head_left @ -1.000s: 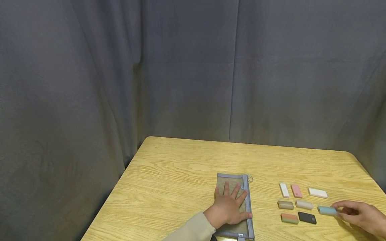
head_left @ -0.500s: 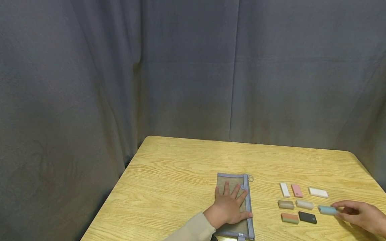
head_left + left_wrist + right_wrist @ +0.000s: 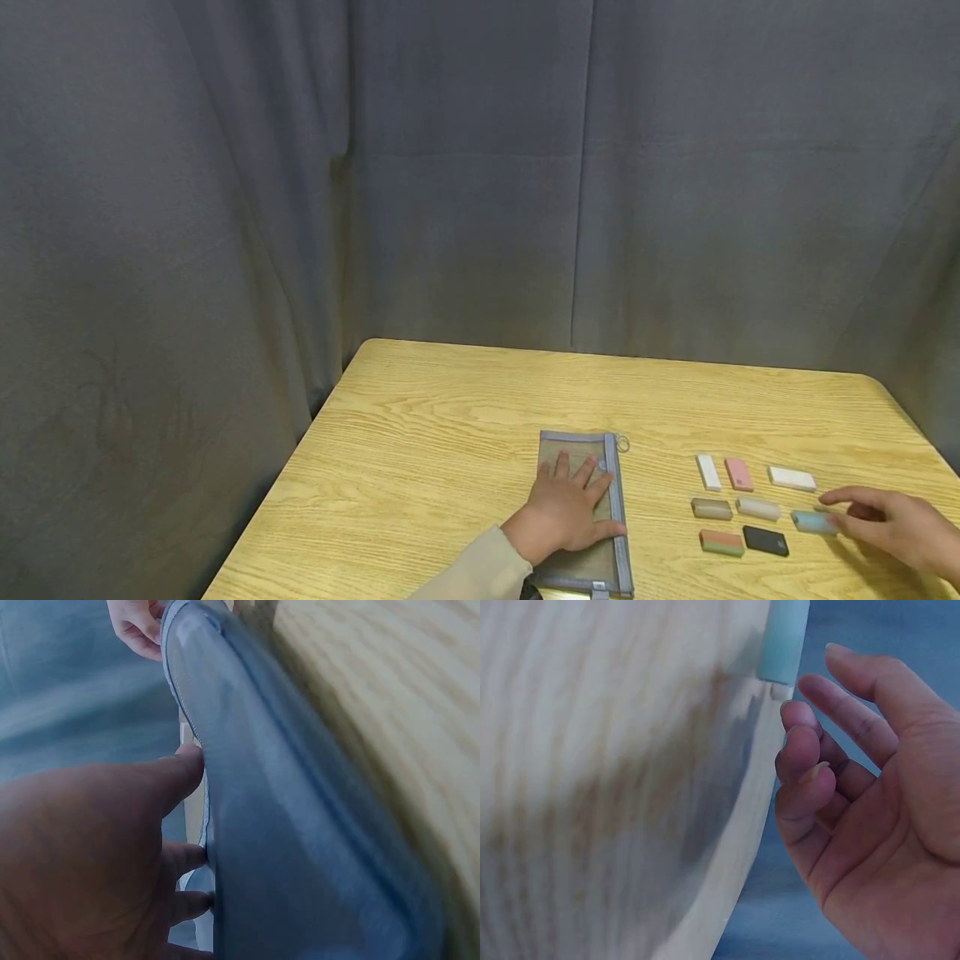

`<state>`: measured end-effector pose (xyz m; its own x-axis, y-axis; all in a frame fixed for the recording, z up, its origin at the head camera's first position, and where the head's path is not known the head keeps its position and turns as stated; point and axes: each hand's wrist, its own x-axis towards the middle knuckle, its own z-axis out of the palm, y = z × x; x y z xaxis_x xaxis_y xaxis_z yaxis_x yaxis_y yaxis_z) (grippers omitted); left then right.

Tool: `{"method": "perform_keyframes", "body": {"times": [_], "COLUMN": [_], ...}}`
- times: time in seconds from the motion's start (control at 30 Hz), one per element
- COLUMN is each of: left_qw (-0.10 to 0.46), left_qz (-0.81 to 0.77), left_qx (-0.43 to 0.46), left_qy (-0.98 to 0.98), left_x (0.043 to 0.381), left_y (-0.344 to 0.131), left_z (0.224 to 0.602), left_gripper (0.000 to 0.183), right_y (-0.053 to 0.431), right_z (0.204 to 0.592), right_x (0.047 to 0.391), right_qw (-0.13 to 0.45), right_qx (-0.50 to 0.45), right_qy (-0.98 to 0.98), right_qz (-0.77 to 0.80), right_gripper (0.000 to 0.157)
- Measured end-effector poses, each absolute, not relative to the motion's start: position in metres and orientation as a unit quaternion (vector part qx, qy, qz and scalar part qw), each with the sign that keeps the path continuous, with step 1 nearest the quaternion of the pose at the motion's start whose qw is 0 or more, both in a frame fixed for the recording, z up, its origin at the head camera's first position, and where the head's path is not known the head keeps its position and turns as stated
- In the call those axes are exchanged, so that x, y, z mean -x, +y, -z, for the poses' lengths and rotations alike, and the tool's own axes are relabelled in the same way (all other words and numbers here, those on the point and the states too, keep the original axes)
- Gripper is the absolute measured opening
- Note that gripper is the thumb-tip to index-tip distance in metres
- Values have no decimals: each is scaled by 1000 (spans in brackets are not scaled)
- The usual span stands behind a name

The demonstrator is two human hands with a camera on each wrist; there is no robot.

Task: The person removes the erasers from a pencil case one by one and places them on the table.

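My left hand (image 3: 564,510) lies with spread fingers on a grey mesh zipper pouch (image 3: 581,567). In the left wrist view, the fingertips meet the mesh pouch (image 3: 277,817) from the side. At the right, my right hand (image 3: 896,527) is beside a light blue eraser (image 3: 813,522), its thumb overlapping the eraser's near end in the head view. The right wrist view has a gap between the fingers and the blue eraser (image 3: 785,641); the index finger and thumb are parted.
Left of the blue eraser lie a white eraser (image 3: 708,472), a pink one (image 3: 738,474), another white one (image 3: 792,477), a brown one (image 3: 712,509), a cream one (image 3: 758,508), an orange-and-green one (image 3: 722,543) and a black one (image 3: 766,540). Grey curtains (image 3: 465,183) hang behind the wooden table (image 3: 420,467).
My right hand has let go of the blue eraser, raising its index finger off it. The eraser stays at the right end of the middle row. My left hand has barely shifted.
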<state>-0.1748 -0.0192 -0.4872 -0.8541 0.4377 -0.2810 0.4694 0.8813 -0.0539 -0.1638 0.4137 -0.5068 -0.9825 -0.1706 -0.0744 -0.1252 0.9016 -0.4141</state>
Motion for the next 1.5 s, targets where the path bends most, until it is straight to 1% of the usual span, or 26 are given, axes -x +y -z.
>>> {"method": "perform_keyframes", "body": {"times": [0.3, 0.53, 0.8, 0.93, 1.13, 1.4, 1.5], "left_qw": [114, 81, 38, 30, 27, 19, 16], "left_qz": [42, 15, -37, -51, -62, -67, -76], "left_qx": [-257, -273, -290, -287, -272, -269, -271], "left_qy": [959, 958, 956, 956, 960, 961, 959], "left_x": [181, 185, 196, 200, 204, 209, 210], "left_y": [-30, -41, -57, -69, -86, -105, -111], "left_z": [483, 471, 471, 470, 465, 460, 458], "left_gripper": [79, 76, 76, 76, 73, 75, 73], "right_y": [397, 380, 359, 345, 328, 305, 296], "right_z": [491, 475, 469, 463, 458, 449, 446], "right_x": [164, 168, 167, 171, 176, 186, 189], "right_qw": [2, 7, -26, -20, -27, -4, 3], "right_qx": [100, 116, 156, 158, 180, 191, 198], "right_qy": [973, 971, 961, 959, 953, 948, 944], "right_qz": [207, 207, 229, 235, 241, 253, 265], "right_gripper": [28, 28, 23, 23, 20, 26, 29]}}
